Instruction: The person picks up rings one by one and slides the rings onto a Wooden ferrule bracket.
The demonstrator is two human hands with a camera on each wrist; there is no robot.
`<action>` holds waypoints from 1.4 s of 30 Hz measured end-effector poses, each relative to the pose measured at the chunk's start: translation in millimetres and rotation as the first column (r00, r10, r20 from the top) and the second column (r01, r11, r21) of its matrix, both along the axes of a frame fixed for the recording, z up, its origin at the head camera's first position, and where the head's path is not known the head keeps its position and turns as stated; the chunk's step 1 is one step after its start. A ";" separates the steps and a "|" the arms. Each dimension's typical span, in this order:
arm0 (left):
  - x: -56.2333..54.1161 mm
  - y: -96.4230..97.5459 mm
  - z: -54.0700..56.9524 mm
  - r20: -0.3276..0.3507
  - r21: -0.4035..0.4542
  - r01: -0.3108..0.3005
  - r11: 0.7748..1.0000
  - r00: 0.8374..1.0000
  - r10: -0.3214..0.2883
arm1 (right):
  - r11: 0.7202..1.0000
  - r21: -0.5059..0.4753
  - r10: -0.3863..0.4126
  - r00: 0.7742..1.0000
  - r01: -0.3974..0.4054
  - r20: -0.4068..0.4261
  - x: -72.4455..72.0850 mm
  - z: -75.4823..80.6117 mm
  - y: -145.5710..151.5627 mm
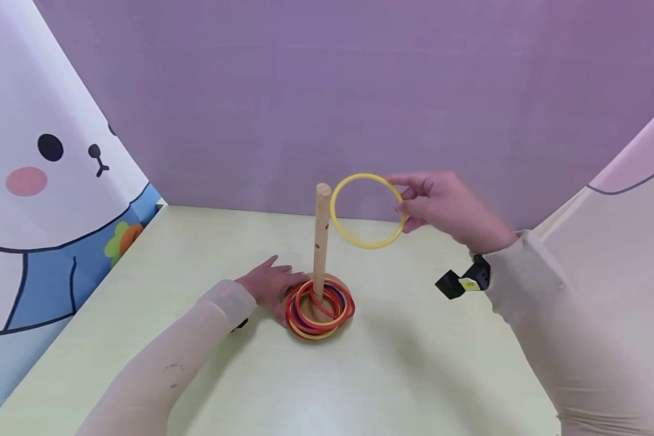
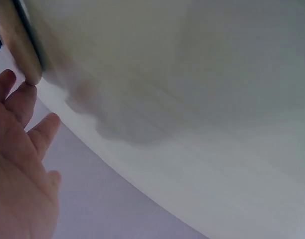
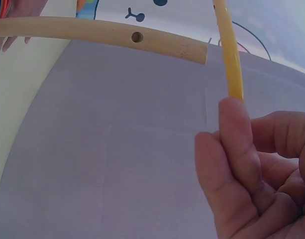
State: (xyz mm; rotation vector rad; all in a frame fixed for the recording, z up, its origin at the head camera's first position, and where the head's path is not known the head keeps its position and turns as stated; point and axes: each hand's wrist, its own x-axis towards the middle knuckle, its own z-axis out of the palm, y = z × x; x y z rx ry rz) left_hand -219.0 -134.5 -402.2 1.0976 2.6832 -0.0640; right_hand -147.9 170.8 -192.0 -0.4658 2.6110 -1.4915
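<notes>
My right hand [image 1: 438,203] pinches a thin yellow ring [image 1: 373,246] between thumb and fingers, at its right side. It is raised over the table, just right of the top of an upright wooden peg [image 1: 321,242]. In the right wrist view the yellow ring [image 3: 230,55] passes in front of the peg's end. Several red, yellow and dark blue rings [image 1: 349,306] lie stacked loosely around the foot of the peg, on a round wooden base. My left hand [image 1: 269,283] rests beside them; in the left wrist view its fingertips touch the base's edge [image 2: 20,45].
The pale table [image 1: 414,375] runs back to a purple backdrop [image 1: 305,109]. At the left hangs a cloth with a cartoon animal [image 1: 49,194]. A small black device [image 1: 463,283] is strapped to my right wrist.
</notes>
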 end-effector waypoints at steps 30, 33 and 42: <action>1.3 1.1 -0.8 0.009 0.035 -0.013 0.999 1.000 0.013 | 0.993 -0.107 -0.071 0.992 0.059 -0.107 -15.4 5.8 -35.3; 2.4 0.3 -0.1 0.001 0.039 -0.009 0.999 1.000 0.009 | 0.991 -0.119 -0.075 0.990 0.061 -0.118 -18.4 6.5 -41.8; 2.5 0.8 -1.7 0.037 0.058 -0.025 0.998 0.999 0.023 | 0.989 -0.145 -0.058 0.992 0.041 -0.114 -21.7 1.6 -52.8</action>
